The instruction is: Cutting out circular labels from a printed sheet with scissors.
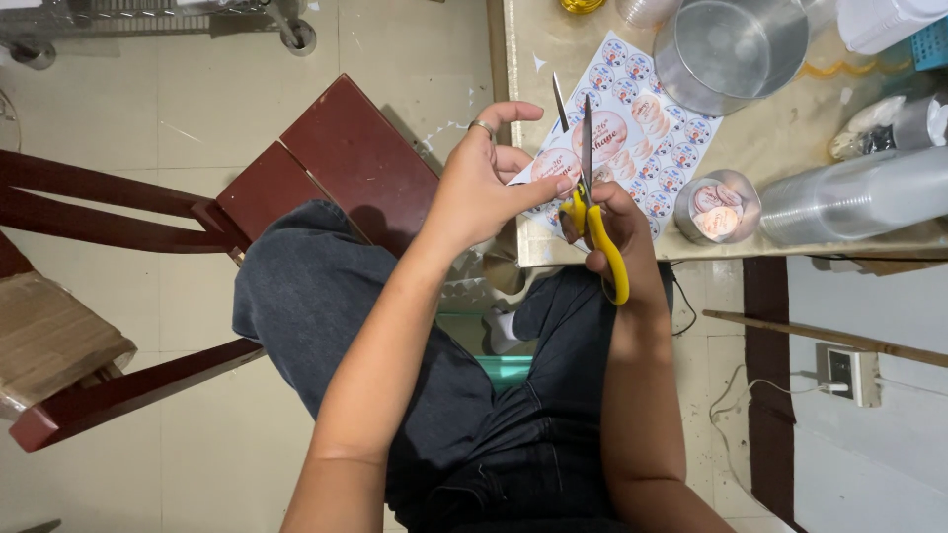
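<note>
Pale floor tiles (pixel 197 89) fill the left side, where a dark red wooden chair (pixel 336 158) is seen, with a piece of brown cardboard (pixel 49 336) lying on its near arm. Dark trousers (pixel 326 296) cover the person's raised knee. A small round sticker (pixel 555 166) is pinched between thumb and fingers of the left hand (pixel 479 188), on which a ring is worn. Yellow-handled scissors (pixel 592 212) are gripped by the right hand (pixel 617 232), the blades spread and pointing up just beside the sticker. Behind them, a sheet of round stickers (pixel 671 138) lies on the beige table (pixel 770 148). Farther right, a steel pot (pixel 726 49), a small tin (pixel 716 205) and stacked clear cups (pixel 859 192) are set.
</note>
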